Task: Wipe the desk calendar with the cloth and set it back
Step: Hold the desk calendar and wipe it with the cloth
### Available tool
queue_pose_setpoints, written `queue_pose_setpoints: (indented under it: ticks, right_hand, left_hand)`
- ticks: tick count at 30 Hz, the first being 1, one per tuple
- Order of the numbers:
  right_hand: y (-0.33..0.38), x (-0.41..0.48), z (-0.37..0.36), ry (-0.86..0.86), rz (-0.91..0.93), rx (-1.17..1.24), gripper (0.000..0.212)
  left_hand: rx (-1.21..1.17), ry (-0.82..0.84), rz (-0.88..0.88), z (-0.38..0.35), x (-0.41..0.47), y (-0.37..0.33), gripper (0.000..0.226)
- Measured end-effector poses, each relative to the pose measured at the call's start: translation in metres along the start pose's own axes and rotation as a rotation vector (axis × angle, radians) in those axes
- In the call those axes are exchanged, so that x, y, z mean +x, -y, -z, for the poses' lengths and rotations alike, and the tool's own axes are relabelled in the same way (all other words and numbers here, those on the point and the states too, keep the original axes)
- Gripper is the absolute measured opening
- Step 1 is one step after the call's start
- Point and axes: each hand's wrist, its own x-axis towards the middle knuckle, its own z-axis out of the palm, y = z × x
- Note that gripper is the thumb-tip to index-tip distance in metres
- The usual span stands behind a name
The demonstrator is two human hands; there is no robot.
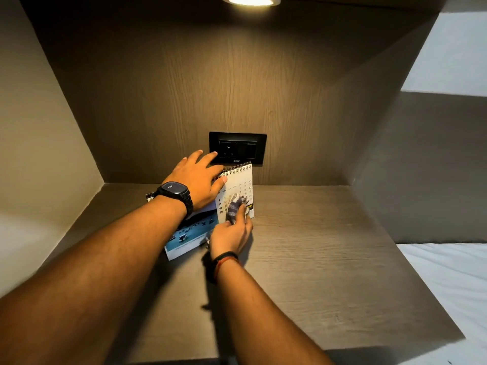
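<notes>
A white spiral-bound desk calendar (241, 184) stands upright near the back of a wooden shelf (303, 259), its date page facing me. My left hand (196, 177), with a black watch on the wrist, rests on the calendar's top left edge, thumb on the page beside the spiral, fingers spread. My right hand (232, 237) presses a blue-and-white checked cloth (237, 206) against the lower part of the date page. A flipped-down page with a blue photo (189, 237) lies slanting forward to the left of my right hand.
A black wall socket plate (238, 147) sits on the back panel just behind the calendar. Side walls close the niche at left and right. A lamp (251, 0) shines overhead. White bedding (448, 285) lies to the right.
</notes>
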Motion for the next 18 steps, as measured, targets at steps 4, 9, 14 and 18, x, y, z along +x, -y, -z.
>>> queue_pose_setpoints:
  ticks: [4,9,14,18]
  right_hand:
    - [0.004,-0.011,-0.006,0.039,0.127,-0.023,0.060]
    - [-0.014,-0.016,0.001,0.040,0.171,-0.113,0.062]
    - [0.003,-0.007,0.000,0.034,0.121,-0.070,0.060]
    - [-0.013,-0.030,-0.002,0.097,0.250,-0.203,0.054]
  left_hand:
    - [0.035,0.000,-0.010,-0.001,0.001,0.002,0.053]
    - [0.080,0.008,-0.026,-0.004,0.003,0.001,0.060]
    - [0.100,0.016,-0.039,-0.004,0.002,0.001,0.073]
    - [0.089,0.029,-0.037,-0.004,0.002,0.000,0.087]
